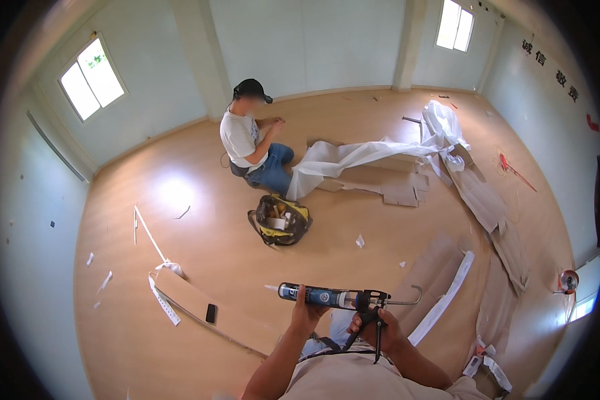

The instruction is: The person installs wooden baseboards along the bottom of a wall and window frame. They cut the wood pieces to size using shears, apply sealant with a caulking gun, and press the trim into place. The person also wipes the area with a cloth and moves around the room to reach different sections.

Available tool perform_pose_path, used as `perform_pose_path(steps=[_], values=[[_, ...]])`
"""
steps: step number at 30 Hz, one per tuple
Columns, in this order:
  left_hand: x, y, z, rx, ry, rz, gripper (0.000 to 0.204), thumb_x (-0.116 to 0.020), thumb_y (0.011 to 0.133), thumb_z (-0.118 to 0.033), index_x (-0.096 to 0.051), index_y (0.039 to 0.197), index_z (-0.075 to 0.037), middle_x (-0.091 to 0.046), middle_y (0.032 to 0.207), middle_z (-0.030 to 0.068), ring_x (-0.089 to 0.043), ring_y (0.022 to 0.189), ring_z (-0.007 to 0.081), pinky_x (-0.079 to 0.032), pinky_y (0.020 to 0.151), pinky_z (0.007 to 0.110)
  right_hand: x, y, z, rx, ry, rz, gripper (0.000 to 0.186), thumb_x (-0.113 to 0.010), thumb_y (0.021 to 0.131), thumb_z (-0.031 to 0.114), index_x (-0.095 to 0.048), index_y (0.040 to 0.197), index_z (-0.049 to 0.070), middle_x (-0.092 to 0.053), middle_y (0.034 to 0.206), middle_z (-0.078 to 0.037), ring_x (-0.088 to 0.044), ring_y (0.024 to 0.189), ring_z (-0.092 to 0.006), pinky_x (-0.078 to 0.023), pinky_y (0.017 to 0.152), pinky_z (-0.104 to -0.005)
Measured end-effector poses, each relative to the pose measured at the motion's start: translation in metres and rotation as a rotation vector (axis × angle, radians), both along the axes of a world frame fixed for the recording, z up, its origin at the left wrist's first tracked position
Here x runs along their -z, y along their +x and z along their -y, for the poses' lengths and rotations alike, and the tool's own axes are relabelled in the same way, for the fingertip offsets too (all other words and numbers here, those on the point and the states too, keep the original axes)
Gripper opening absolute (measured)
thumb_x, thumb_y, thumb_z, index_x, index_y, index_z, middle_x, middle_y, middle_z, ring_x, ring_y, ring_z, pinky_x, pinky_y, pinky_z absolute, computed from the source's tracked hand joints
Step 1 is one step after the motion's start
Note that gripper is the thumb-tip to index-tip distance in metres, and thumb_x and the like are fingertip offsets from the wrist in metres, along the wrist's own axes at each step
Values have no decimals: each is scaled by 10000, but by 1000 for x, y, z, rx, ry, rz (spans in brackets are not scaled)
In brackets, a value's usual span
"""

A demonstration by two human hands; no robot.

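Observation:
A black caulking gun (pixel 379 298) loaded with a dark blue sealant cartridge (pixel 320 296) lies level in front of my body, its white nozzle pointing left. My left hand (pixel 306 312) is wrapped round the cartridge near its front. At the gun's handle and trigger my right hand (pixel 384 328) is closed. The bent end of the metal plunger rod (pixel 413 297) sticks out to the right. Beyond the gun, a black and yellow tool bag (pixel 281 221) stands open on the floor, with several items inside.
Another person (pixel 253 140) kneels beyond the tool bag, hands together. Flattened cardboard (pixel 477 197) and white plastic sheeting (pixel 353 157) stretch across the far right. A phone (pixel 211 313) and long thin strips (pixel 152 237) lie at left. A cable reel (pixel 567 282) sits by the right wall.

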State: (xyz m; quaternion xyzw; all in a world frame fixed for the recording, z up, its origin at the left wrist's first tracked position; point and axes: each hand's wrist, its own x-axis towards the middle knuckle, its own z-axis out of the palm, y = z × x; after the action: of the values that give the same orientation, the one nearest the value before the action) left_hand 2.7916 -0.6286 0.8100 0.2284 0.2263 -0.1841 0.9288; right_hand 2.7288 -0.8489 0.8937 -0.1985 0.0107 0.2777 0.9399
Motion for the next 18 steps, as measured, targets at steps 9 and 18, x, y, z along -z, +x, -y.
perform_pose_path(steps=[9, 18], values=[[-130, 61, 5, 175, 1365, 594, 425, -799, 814, -171, -614, 1156, 2, -676, 1091, 149, -654, 982, 275, -527, 888, 382, 18, 164, -26, -328, -864, 287, 638, -749, 854, 300, -465, 1314, -38, -612, 1081, -103, -581, 1046, -198, -443, 945, -305], [-135, 152, 49, 47, 1494, 515, 258, -717, 845, -69, -677, 1099, -45, -677, 1121, 119, -601, 1107, 288, -482, 948, 370, 66, 288, -47, -541, -1156, 721, 1095, -805, 825, 325, -58, 1536, -42, -530, 1343, -176, -547, 1202, -241, -431, 1020, -339]])
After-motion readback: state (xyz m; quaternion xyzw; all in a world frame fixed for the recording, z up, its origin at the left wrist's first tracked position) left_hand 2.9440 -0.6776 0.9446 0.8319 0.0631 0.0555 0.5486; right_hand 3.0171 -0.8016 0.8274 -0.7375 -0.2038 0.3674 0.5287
